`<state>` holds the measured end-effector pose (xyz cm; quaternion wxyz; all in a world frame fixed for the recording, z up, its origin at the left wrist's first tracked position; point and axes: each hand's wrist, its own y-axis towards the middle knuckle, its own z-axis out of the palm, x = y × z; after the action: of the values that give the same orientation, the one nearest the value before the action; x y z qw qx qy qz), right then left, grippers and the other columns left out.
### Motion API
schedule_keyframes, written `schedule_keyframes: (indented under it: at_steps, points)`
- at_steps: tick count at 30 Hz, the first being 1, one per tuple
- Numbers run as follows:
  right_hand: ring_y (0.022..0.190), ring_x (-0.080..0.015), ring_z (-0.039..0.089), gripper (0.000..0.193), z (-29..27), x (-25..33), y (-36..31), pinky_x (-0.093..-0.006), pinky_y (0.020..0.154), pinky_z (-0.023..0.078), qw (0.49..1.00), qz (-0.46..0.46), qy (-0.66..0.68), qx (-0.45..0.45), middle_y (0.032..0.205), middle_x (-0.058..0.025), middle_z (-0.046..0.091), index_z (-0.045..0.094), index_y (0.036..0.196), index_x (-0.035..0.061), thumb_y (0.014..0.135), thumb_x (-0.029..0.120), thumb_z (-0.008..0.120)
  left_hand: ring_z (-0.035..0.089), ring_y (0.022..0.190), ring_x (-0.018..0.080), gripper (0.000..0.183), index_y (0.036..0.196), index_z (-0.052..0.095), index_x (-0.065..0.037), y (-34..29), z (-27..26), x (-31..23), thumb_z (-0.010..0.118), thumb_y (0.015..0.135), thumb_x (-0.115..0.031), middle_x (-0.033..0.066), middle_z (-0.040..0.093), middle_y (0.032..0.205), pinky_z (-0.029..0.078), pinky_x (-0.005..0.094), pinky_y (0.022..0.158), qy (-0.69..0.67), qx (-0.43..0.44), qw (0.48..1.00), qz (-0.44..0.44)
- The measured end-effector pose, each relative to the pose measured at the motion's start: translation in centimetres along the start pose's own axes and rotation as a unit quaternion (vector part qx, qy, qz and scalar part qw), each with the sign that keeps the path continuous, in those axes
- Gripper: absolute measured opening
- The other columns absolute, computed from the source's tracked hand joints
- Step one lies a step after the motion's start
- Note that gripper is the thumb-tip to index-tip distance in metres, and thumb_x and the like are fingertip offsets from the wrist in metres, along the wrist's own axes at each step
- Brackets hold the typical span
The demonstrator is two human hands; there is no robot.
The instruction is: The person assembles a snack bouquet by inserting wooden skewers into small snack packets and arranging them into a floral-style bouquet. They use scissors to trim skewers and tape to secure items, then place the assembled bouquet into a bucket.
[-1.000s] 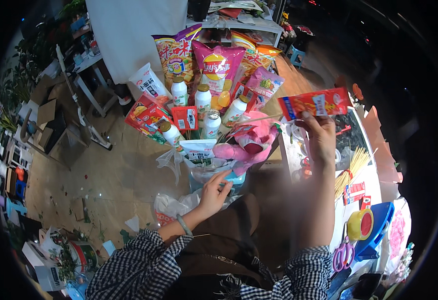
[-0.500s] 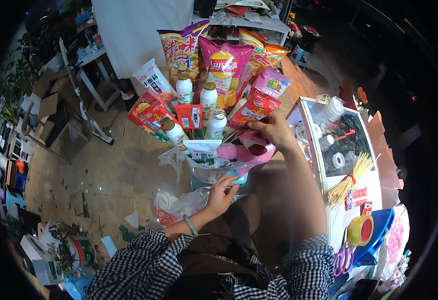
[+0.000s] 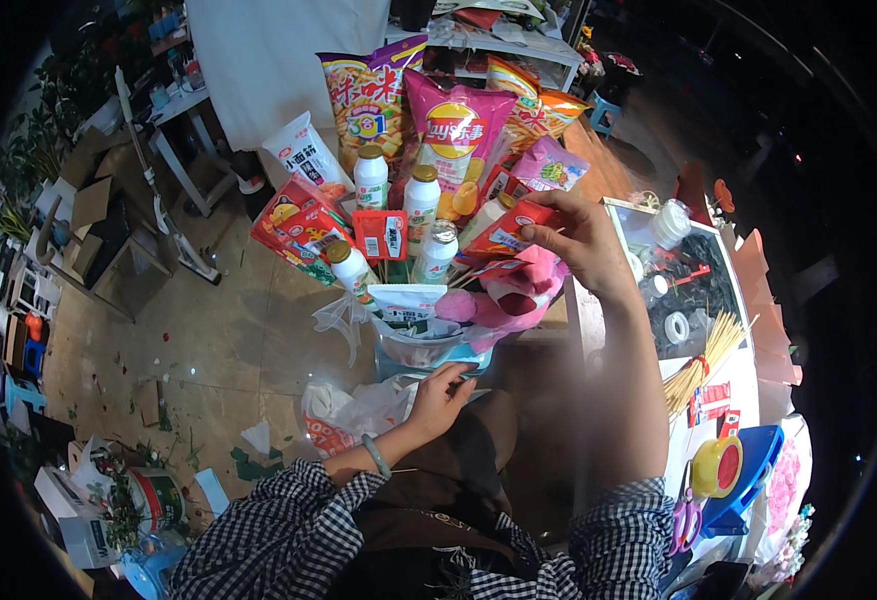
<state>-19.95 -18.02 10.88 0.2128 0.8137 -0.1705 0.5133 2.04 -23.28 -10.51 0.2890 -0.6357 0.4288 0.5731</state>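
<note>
R. hand (image 3: 590, 243): grip pinches red snack pkt (image 3: 506, 235) by R. edge, pkt just L. of grip, pink plush (image 3: 546, 276) below; best guided lightly, w/o crumpling; L. hand (image 3: 441, 402), lower L., hold unclear.

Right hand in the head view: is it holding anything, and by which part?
The right hand holds a red snack packet, pinched at its right-hand end.

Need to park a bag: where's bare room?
Mostly bare: the tan floor left of the white ribbon, beyond the green scraps. Crowded: the white table with skewers, tape and scissors, and the snack bouquet, where the right hand grips a red packet.
</note>
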Motion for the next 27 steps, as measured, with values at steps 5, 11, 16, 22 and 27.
schedule_keyframes:
  at_steps: [5,11,16,22,27]
  points:
    - [0.073,-0.0114,0.057,0.023,1.4,0.4,1.1,-0.0311,0.069,0.048,0.996,-0.008,-0.075,0.051,0.081,-0.0133,0.067,0.063,0.101,-0.0027,0.078,0.001,0.066,0.063,0.084,0.0165,0.025,0.111,0.061,-0.003,-0.2,0.2,0.3,0.06,0.087,-0.006,0.0103,0.063,0.102,0.051,0.0264,0.067,0.003,0.005,1.0,-0.011]
    - [0.066,-0.015,0.059,0.025,2.5,0.6,2.6,-0.033,0.066,0.048,0.988,-0.018,-0.134,0.068,0.075,-0.0139,0.066,0.064,0.101,-0.0015,0.077,0.002,0.068,0.065,0.081,0.016,0.026,0.111,0.062,-0.005,-0.3,0.6,0.2,0.061,0.085,-0.004,0.0088,0.065,0.098,0.051,0.0274,0.067,0.028,-0.006,1.0,-0.003]
    - [0.067,-0.0203,0.065,0.026,3.6,0.0,2.5,-0.0346,0.063,0.05,0.98,-0.028,-0.191,0.039,0.072,-0.0141,0.065,0.065,0.101,-0.0009,0.076,0.003,0.069,0.065,0.084,0.017,0.027,0.111,0.061,-0.004,0.0,0.8,0.5,0.061,0.084,-0.003,0.0093,0.066,0.099,0.052,0.0278,0.07,0.028,0.009,0.999,-0.023]
    - [0.051,-0.0175,0.061,0.02,4.6,-1.5,1.8,-0.0312,0.056,0.049,0.986,-0.03,-0.158,0.051,0.067,-0.0128,0.064,0.066,0.098,0.0001,0.078,0.005,0.067,0.065,0.089,0.0177,0.028,0.113,0.06,-0.004,-0.2,0.7,1.1,0.06,0.085,-0.002,0.0096,0.066,0.101,0.051,0.028,0.073,0.028,0.013,1.0,-0.004]
    - [0.06,-0.021,0.064,0.021,5.4,-2.5,2.3,-0.0326,0.06,0.049,0.987,-0.022,-0.154,0.044,0.071,-0.015,0.066,0.066,0.095,0.0,0.075,0.004,0.068,0.065,0.086,0.0174,0.028,0.113,0.06,-0.004,-0.3,0.9,0.9,0.06,0.085,-0.002,0.0092,0.066,0.099,0.051,0.0282,0.071,0.031,0.023,0.999,-0.02]
